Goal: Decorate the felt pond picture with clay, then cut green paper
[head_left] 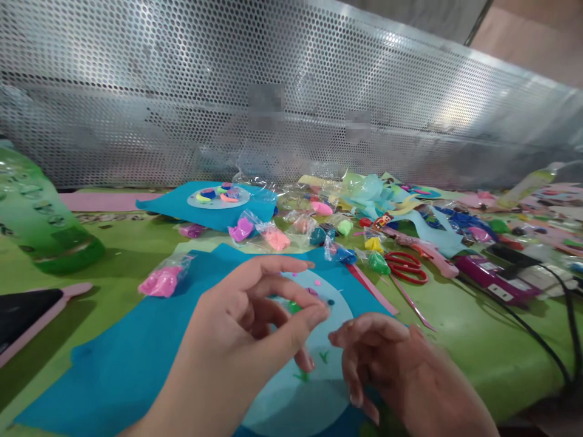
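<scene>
My left hand (246, 331) is held above a pale blue paper disc (319, 400), its thumb pressed toward a fingertip in a pinch. Whatever lies between them, if anything, is too small to make out. Just right of it, my right hand (396, 370) has curled fingers, index tip and thumb close together; their contents cannot be made out. The disc lies on a blue paper sheet (132, 358). Small green clay pieces (303, 377) and pink clay dots (317, 283) sit on the disc, partly hidden by my left hand.
Bagged pink clay (159, 281), red scissors (407, 267) and several clay packets lie beyond the sheet. A second decorated disc (218, 203) is behind. A green bottle (50, 212) and phone (27, 318) stand left, a purple box (496, 279) with cables right. Perforated metal (182, 91) borders the back.
</scene>
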A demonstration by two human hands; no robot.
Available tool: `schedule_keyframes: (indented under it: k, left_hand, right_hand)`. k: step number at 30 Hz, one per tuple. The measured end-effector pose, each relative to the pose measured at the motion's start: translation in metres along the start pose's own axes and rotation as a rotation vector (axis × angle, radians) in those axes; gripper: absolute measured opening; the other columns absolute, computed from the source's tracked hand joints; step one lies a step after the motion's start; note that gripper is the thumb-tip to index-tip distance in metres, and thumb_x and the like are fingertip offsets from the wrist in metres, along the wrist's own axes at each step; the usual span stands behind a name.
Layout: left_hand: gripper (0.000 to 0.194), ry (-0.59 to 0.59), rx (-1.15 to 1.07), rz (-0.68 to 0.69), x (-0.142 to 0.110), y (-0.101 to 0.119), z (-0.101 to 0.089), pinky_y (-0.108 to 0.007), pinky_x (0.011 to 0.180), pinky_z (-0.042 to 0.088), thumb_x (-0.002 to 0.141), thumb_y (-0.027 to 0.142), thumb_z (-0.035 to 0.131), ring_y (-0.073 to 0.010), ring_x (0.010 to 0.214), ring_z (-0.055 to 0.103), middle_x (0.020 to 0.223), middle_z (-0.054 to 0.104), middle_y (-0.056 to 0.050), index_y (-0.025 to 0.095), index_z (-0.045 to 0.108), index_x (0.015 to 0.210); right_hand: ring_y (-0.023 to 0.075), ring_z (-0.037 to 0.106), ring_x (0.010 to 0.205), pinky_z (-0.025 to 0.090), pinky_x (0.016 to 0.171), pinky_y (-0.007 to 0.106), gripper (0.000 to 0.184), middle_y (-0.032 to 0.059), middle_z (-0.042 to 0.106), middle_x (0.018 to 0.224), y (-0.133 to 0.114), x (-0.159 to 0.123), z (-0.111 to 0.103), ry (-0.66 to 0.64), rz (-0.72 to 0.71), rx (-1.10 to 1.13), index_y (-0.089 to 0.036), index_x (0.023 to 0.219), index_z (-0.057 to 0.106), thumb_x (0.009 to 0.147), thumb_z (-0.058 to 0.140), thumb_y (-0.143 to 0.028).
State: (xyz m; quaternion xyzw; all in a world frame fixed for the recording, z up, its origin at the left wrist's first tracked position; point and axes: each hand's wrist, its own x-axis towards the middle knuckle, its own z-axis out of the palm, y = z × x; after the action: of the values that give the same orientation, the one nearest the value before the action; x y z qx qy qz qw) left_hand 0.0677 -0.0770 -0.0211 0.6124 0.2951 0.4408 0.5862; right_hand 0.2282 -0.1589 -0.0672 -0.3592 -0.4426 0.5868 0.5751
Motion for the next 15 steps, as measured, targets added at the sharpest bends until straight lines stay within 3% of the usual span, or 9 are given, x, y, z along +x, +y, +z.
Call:
schedule_keyframes:
  k: [2, 4, 5, 8, 11, 15]
  left_hand:
    - [0.027, 0.08, 0.046, 0.039, 0.001, 0.001, -0.006, -0.014, 0.031, 0.044, 0.064, 0.023, 0.068, -0.0115, 0.033, 0.057, 0.059, 0.063, 0.004, 0.02, 0.055, 0.087]
    - [0.024, 0.128, 0.096, 0.097, 0.002, 0.005, -0.013, -0.012, 0.028, 0.041, 0.067, 0.024, 0.067, -0.0106, 0.034, 0.057, 0.06, 0.062, 0.004, 0.022, 0.056, 0.088]
    - [0.022, 0.144, 0.13, 0.145, 0.003, 0.007, -0.016, -0.012, 0.025, 0.038, 0.068, 0.025, 0.066, -0.0103, 0.033, 0.056, 0.061, 0.062, 0.003, 0.022, 0.056, 0.087]
    - [0.018, 0.235, 0.25, 0.302, 0.008, 0.015, -0.023, -0.013, 0.021, 0.032, 0.071, 0.026, 0.063, -0.0099, 0.033, 0.055, 0.066, 0.062, 0.001, 0.021, 0.058, 0.087]
    - [0.011, 0.337, 0.335, 0.523, 0.01, 0.027, -0.027, -0.015, 0.023, 0.033, 0.076, 0.023, 0.055, -0.007, 0.032, 0.051, 0.059, 0.055, 0.003, 0.02, 0.058, 0.086]
    - [0.008, 0.391, 0.35, 0.68, -0.007, 0.049, -0.041, -0.016, 0.022, 0.03, 0.079, 0.017, 0.053, -0.0076, 0.029, 0.045, 0.044, 0.044, 0.008, 0.02, 0.059, 0.084]
  right_hand:
    - [0.0171, 0.056, 0.058, 0.045, 0.048, 0.026, 0.034, 0.0055, 0.062, 0.068, 0.01, 0.001, -0.007, 0.091, -0.196, -0.095, -0.024, 0.094, 0.065, 0.082, 0.041, -0.046]
    - [0.0162, 0.056, 0.059, 0.046, 0.052, 0.028, 0.028, 0.0069, 0.065, 0.082, 0.022, 0.001, -0.015, 0.153, -0.345, -0.155, -0.025, 0.095, 0.066, 0.084, 0.043, -0.039]
    - [0.0147, 0.055, 0.054, 0.044, 0.046, 0.026, 0.029, 0.0068, 0.065, 0.086, 0.027, 0.001, -0.019, 0.153, -0.387, -0.12, -0.026, 0.095, 0.065, 0.085, 0.041, -0.039]
    - [0.0163, 0.056, 0.057, 0.044, 0.047, 0.028, 0.032, 0.0099, 0.065, 0.093, 0.038, 0.001, -0.022, 0.127, -0.433, -0.138, -0.024, 0.099, 0.064, 0.086, 0.039, -0.039]
    - [0.0147, 0.053, 0.059, 0.041, 0.049, 0.027, 0.036, 0.0109, 0.064, 0.096, 0.039, -0.001, -0.016, 0.19, -0.494, -0.216, -0.022, 0.1, 0.063, 0.09, 0.032, -0.038]
    - [0.0138, 0.051, 0.059, 0.038, 0.053, 0.026, 0.033, 0.0076, 0.063, 0.082, 0.036, -0.007, -0.009, 0.19, -0.462, -0.327, -0.022, 0.098, 0.062, 0.091, 0.032, -0.033]
